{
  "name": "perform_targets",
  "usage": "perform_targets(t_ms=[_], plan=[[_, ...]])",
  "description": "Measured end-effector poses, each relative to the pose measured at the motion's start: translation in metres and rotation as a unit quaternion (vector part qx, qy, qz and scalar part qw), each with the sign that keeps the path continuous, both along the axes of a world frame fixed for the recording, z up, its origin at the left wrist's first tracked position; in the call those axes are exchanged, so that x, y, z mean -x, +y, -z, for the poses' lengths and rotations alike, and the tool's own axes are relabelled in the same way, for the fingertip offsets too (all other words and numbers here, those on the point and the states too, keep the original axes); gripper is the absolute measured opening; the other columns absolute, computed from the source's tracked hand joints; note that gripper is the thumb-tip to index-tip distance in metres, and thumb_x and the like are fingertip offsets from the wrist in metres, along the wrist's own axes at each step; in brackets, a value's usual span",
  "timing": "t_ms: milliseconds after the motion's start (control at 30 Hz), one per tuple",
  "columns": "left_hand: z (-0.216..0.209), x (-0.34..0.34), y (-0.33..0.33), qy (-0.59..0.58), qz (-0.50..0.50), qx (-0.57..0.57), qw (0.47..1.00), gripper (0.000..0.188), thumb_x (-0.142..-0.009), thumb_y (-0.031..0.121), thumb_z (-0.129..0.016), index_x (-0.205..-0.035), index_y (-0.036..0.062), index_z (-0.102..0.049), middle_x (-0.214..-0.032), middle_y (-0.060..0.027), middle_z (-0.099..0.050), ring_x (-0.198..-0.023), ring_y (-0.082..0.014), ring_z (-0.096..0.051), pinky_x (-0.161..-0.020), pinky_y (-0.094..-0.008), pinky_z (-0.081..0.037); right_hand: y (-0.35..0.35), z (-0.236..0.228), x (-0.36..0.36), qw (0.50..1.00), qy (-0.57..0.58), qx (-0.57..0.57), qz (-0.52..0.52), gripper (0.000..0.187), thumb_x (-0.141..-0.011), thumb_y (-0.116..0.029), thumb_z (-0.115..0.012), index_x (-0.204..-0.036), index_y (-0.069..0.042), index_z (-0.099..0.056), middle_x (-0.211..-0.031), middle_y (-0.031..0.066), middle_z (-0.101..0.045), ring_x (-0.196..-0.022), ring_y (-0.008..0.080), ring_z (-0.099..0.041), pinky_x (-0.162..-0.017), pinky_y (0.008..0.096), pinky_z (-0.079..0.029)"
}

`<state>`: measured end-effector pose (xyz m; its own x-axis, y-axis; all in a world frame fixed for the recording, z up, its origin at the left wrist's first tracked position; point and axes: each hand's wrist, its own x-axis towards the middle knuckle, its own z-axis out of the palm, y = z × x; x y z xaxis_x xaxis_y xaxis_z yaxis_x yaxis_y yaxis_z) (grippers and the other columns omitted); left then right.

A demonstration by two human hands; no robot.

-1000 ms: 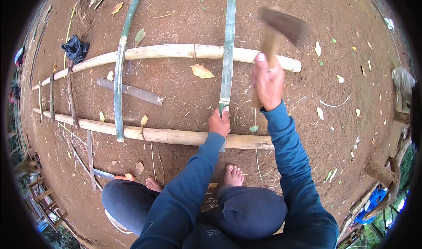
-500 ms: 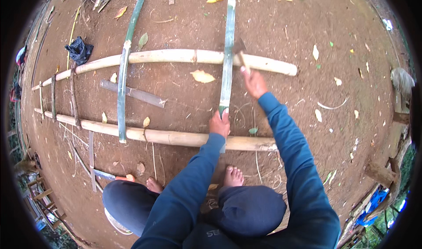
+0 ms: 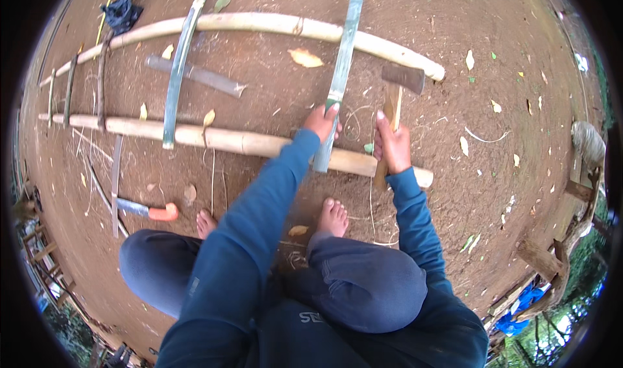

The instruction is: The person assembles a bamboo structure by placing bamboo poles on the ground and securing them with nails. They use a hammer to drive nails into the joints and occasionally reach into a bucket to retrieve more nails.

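My left hand (image 3: 322, 122) is closed around a long green split-bamboo strip (image 3: 346, 50) close to its near end. The strip crosses a far pale bamboo pole (image 3: 259, 23) and a near pale bamboo pole (image 3: 243, 143), both lying on the ground. In my right hand (image 3: 393, 144) is a hatchet with a wooden handle and a dark metal head (image 3: 403, 78), raised to the right of the strip and apart from it. Another green bamboo strip (image 3: 176, 82) lies across both poles further left.
Thin dark sticks (image 3: 102, 82) bridge the poles at the left. A grey flat strip (image 3: 198, 76) rests between the poles. An orange-handled blade (image 3: 162, 212) lies near my left knee, and a black plastic bag (image 3: 121, 13) at upper left. Dry leaves dot the dirt ground.
My right hand has drawn the hatchet back from the far pole, toward me and to the right. My left hand still grips the strip. The whole view has shifted, with the poles now higher.
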<state>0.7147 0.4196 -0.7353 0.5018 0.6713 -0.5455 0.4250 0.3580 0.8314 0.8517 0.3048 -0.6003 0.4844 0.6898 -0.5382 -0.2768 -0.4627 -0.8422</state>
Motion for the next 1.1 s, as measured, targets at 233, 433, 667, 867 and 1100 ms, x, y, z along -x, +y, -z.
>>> perform_targets(t_ms=[233, 433, 667, 867, 1100], plan=[[-0.164, 0.128, 0.120, 0.265, 0.404, -0.351, 0.802, 0.049, -0.091, 0.042, -0.050, -0.122, 0.0045, -0.052, -0.113, -0.0209, -0.059, -0.103, -0.0327, -0.058, -0.090, -0.0420, -0.045, -0.062, 0.020, 0.057, 0.998, -0.025, 0.044, 0.039, 0.024, -0.086, -0.026, -0.064, -0.081, -0.005, -0.053, -0.052, -0.0040, -0.043, -0.037, 0.0054, -0.038, -0.033, 0.0234, -0.030], [-0.313, 0.363, 0.086, 0.286, 0.151, -0.404, 0.856, 0.035, -0.090, 0.030, -0.056, -0.113, 0.0021, -0.056, -0.096, -0.0125, -0.064, -0.086, -0.0230, -0.061, -0.078, -0.0339, -0.049, -0.034, 0.084, 0.084, 0.949, -0.306, -0.011, -0.073, 0.042, -0.082, -0.034, -0.068, -0.098, 0.001, -0.051, -0.070, 0.0068, -0.047, -0.054, 0.0154, -0.046, -0.050, 0.0287, -0.037], [-0.368, 0.565, -0.091, 0.430, -0.302, -0.379, 0.762, 0.027, -0.092, 0.025, -0.054, -0.100, -0.0007, -0.062, -0.076, -0.0036, -0.061, -0.066, -0.0090, -0.053, -0.061, -0.0241, -0.045, -0.036, 0.105, 0.064, 0.923, -0.355, 0.079, -0.123, 0.077, -0.075, -0.043, -0.073, -0.120, 0.013, -0.046, -0.107, 0.0255, -0.059, -0.090, 0.0318, -0.060, -0.082, 0.0401, -0.047], [-0.257, 0.633, -0.187, 0.328, -0.378, -0.091, 0.861, 0.015, -0.087, 0.013, -0.060, -0.095, 0.0012, -0.064, -0.074, -0.0048, -0.064, -0.063, -0.0089, -0.059, -0.054, -0.0243, -0.049, -0.022, 0.077, 0.073, 0.892, -0.400, 0.094, -0.189, 0.073, -0.080, -0.043, -0.067, -0.125, 0.009, -0.043, -0.107, 0.0259, -0.059, -0.091, 0.0348, -0.060, -0.081, 0.0411, -0.047], [-0.103, 0.679, -0.183, 0.605, -0.157, 0.006, 0.781, 0.019, -0.075, 0.015, -0.064, -0.091, 0.0073, -0.069, -0.089, -0.0174, -0.066, -0.086, -0.0330, -0.064, -0.080, -0.0396, -0.051, -0.014, 0.071, 0.080, 0.851, -0.438, 0.162, -0.239, 0.071, -0.081, -0.047, -0.064, -0.122, 0.008, -0.046, -0.102, 0.0257, -0.060, -0.092, 0.0349, -0.060, -0.080, 0.0410, -0.046]])
